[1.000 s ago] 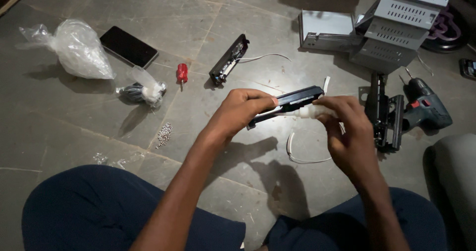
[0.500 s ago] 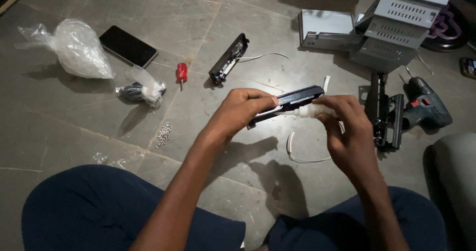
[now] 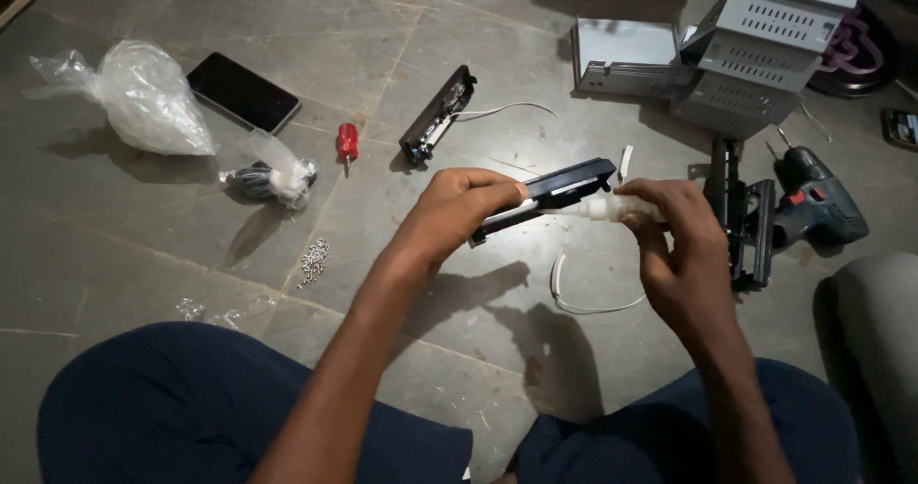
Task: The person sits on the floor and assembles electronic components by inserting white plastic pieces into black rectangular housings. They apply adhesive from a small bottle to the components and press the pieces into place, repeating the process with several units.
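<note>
You sit on a grey stone floor (image 3: 191, 226). A long black plastic fitting (image 3: 555, 195) is held above it, its long axis running from eight o'clock up to two o'clock. Your left hand (image 3: 459, 211) grips its lower end, fingers clenched around it. Your right hand (image 3: 674, 240) pinches a small white plug (image 3: 612, 209) touching the fitting's three o'clock side.

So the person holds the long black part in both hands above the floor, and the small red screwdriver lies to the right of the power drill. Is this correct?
Not quite. In the head view the left hand and right hand do hold the long black part above the floor, but the small red screwdriver lies far to the left of the power drill, near the small knotted plastic bag.
</note>
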